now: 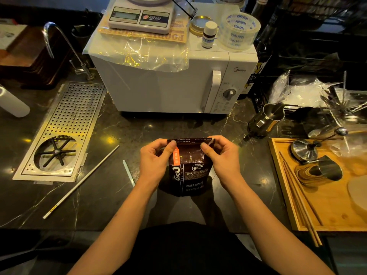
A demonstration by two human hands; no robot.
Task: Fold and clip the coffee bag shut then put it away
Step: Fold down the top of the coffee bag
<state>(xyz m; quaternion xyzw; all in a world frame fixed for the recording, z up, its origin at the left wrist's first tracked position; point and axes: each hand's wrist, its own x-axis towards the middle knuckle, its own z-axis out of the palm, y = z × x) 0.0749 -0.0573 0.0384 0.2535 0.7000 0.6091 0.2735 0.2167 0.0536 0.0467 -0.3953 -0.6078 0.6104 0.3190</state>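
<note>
The dark coffee bag [188, 173] is standing upright on the dark surface [123, 133], just in front of the white microwave [170, 84]. The left hand [156, 159] is pinching the bag's folded-down top at its left corner, and the right hand [222, 155] is pinching the right corner, thumbs pressing on the near face. A thin white stick [81, 181] is lying left of the bag.

The coffee bag [188, 175] stands on the counter [123, 132], near of the microwave [168, 84]. A scale [141, 14] and tape roll [239, 31] sit on the microwave. Left lies the drain grate [65, 128]; right, a wooden tray [325, 197].
</note>
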